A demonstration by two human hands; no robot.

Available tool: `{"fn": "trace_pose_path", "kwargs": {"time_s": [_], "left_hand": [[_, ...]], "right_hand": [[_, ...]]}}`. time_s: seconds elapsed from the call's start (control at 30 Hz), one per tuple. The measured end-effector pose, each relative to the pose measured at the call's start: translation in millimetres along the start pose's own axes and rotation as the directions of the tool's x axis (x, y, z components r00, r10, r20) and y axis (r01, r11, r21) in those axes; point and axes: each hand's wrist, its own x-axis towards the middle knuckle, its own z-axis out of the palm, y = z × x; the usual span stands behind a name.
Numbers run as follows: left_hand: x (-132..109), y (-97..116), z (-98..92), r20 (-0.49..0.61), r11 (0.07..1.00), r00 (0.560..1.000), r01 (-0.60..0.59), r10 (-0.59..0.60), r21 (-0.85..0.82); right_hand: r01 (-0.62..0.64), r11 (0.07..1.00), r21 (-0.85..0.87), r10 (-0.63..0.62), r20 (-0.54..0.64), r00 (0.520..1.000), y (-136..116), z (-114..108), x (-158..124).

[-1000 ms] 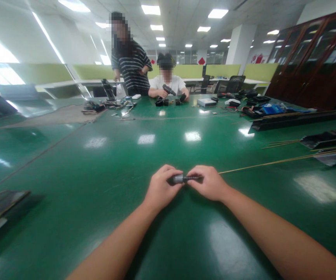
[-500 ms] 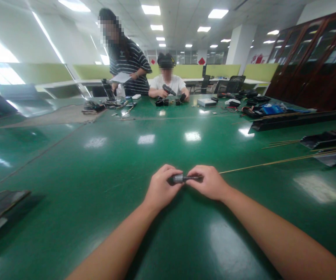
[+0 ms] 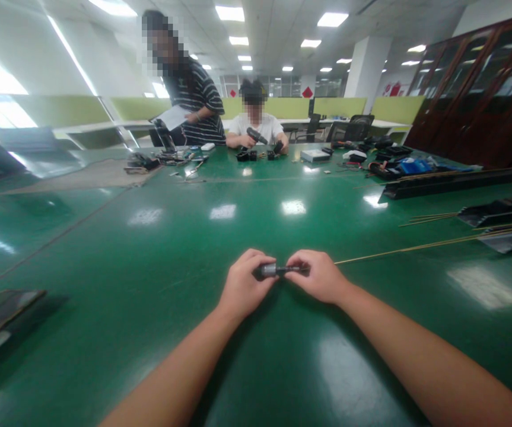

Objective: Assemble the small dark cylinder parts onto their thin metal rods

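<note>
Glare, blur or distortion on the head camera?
Head view: ceiling lights reflect as white patches on the green tabletop; head view, right: the cabinet looks tilted and stretched; head view, centre: the held grey-and-black piece is soft, fine detail unreadable.

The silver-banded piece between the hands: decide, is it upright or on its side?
On its side: the silver-banded piece runs crosswise from the left hand to the right hand. Whether it touches the table is unclear.

Standing person (image 3: pixel 197 95) leans farther left, paper out

The white paper (image 3: pixel 172 117), unseen a second ago, is now in hand, shifted left and tilted more steeply than half a second ago.
</note>
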Motion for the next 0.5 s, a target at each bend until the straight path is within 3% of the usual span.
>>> {"fn": "trace_pose_path", "kwargs": {"time_s": [0.5], "left_hand": [[1.4,-1.4,-1.7,-0.024,1.0,1.0,0.019,-0.018,0.019]], "right_hand": [[-0.012,1.0,0.004,0.012,-0.019,1.0,1.2,-1.1,0.8]]}}
